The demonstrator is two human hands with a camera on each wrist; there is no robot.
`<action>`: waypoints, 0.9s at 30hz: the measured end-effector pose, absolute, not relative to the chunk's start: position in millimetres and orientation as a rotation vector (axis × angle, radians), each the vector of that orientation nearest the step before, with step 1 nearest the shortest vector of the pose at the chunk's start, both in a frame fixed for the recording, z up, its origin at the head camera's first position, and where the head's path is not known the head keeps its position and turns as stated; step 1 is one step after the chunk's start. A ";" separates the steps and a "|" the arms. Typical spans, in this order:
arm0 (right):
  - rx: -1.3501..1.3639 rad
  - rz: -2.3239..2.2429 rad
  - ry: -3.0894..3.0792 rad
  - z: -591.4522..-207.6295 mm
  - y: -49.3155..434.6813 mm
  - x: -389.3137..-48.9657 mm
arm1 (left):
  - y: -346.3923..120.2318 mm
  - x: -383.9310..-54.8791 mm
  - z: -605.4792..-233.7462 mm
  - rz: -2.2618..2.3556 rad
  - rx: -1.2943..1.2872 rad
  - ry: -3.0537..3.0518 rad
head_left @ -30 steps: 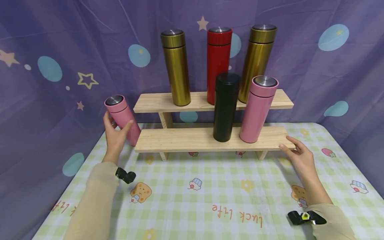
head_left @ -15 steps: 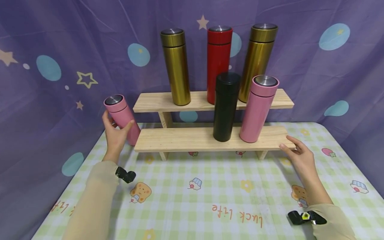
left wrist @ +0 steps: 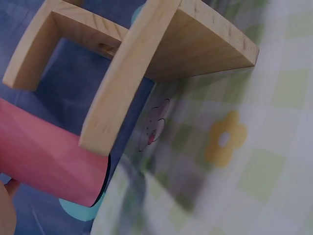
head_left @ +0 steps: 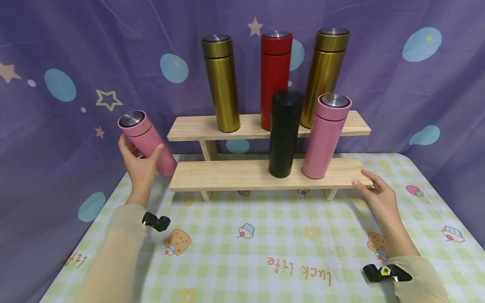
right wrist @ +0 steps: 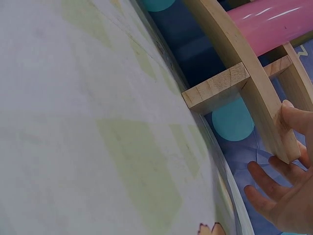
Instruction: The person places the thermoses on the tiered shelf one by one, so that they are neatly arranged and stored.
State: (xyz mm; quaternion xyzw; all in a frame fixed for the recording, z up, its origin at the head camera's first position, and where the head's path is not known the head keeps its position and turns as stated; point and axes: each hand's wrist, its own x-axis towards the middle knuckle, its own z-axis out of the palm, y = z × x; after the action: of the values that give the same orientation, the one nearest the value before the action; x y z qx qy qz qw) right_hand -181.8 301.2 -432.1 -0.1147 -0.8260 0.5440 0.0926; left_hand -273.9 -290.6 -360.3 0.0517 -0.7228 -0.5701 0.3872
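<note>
My left hand (head_left: 141, 170) grips a pink thermos bottle (head_left: 148, 143) with a steel-topped lid, just left of the two-tier wooden shelf (head_left: 223, 174). The bottle leans, its lid toward the left. In the left wrist view, the base of the pink bottle (left wrist: 54, 152) is beside the lower board's end; whether they touch, I cannot tell. My right hand (head_left: 380, 200) pinches the right end of the lower board between thumb and fingers. In the right wrist view, its thumb (right wrist: 296, 117) lies against the board's edge (right wrist: 266, 112), with other fingers spread below.
The lower board carries a black thermos (head_left: 285, 139) and another pink thermos (head_left: 326, 139). On the upper board stand a red thermos (head_left: 275, 75) and two gold ones, left (head_left: 222, 88) and right (head_left: 326, 71). A checked tablecloth (head_left: 227, 256) covers the table; a purple curtain (head_left: 125, 46) hangs behind.
My left hand has moved the pink thermos up and a little left, and it leans more. My right hand stays at the shelf's right end. The other bottles stand as before.
</note>
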 end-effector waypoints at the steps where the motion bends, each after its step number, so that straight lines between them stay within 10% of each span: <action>1: -0.340 1.614 -2.452 -431.8 300.9 -182.2 | -291.1 -272.4 -359.0 -1.457 0.122 -1.822; 27: -0.354 1.655 -2.448 -429.4 299.7 -180.5 | -273.2 -237.6 -325.3 -1.405 -0.076 -1.686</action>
State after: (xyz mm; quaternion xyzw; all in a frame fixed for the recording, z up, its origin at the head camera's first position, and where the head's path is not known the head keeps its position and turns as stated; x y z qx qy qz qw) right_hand -180.5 299.7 -429.4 -0.1186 -0.8197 0.5543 0.0826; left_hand -237.6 -273.2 -325.3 -0.0308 -0.6835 -0.5695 0.4556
